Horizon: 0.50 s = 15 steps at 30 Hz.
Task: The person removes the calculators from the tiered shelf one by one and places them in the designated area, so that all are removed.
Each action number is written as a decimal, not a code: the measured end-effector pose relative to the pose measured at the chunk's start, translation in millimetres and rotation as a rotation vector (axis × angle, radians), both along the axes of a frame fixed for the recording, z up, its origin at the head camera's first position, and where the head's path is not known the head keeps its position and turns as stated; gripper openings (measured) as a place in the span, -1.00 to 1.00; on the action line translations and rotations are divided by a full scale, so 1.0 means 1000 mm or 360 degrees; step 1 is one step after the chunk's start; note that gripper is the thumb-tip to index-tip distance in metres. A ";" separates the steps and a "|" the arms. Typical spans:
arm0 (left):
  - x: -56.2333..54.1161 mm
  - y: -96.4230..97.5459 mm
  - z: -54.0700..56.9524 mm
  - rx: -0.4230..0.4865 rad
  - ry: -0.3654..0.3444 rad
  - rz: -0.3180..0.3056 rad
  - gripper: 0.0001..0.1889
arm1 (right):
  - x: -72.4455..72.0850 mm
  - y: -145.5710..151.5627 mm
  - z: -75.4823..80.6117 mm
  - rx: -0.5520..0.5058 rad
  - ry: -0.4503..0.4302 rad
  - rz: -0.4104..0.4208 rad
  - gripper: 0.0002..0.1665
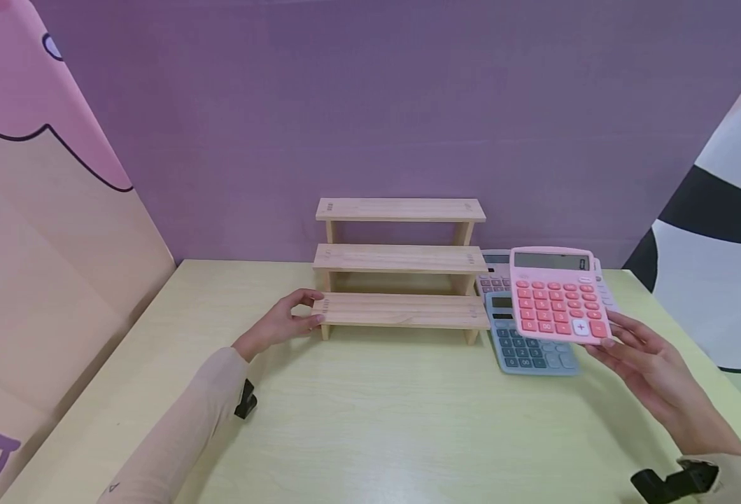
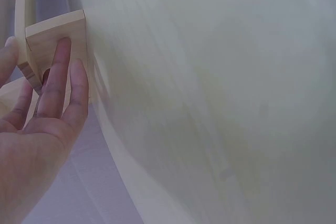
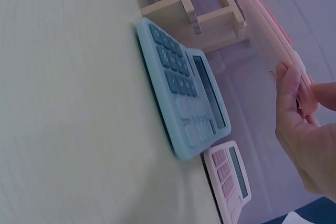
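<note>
My right hand point(image 1: 656, 367) pinches a pink calculator point(image 1: 555, 267) by its lower right corner, thumb on the front and fingers behind. Its display reads 0. The pink calculator is raised off the table, as its side point(image 3: 273, 40) in the right wrist view shows. Below it on the table lie a blue calculator point(image 1: 521, 353) and, behind that, a pale pink-lilac calculator point(image 1: 493, 280), partly covered. At the left end of a three-step wooden stand point(image 1: 401, 308), my left hand point(image 1: 285, 322) grips the lowest step, thumb above and fingers point(image 2: 62, 77) under it against the leg panel.
The stand is on the light wood-grain table point(image 1: 376, 420), close to the purple back wall point(image 1: 408, 105). Printed side panels rise at left point(image 1: 49, 231) and right point(image 1: 716, 280). Both calculators on the table are right beside the stand's right end.
</note>
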State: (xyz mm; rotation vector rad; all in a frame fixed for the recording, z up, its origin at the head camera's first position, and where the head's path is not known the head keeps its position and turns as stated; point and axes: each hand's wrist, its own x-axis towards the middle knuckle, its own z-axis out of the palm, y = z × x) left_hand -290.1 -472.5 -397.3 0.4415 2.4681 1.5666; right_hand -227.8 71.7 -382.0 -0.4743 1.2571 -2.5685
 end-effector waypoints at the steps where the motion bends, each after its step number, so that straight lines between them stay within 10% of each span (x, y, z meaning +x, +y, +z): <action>1: 0.000 0.000 0.000 0.0001 -0.0004 0.0001 -0.48 | 0.000 0.002 -0.001 0.0001 -0.0010 0.0000 -0.45; 15: 0.002 0.001 0.003 0.0018 -0.0021 -0.0007 -0.49 | -0.001 0.032 -0.019 -0.0057 -0.0096 0.0016 -0.44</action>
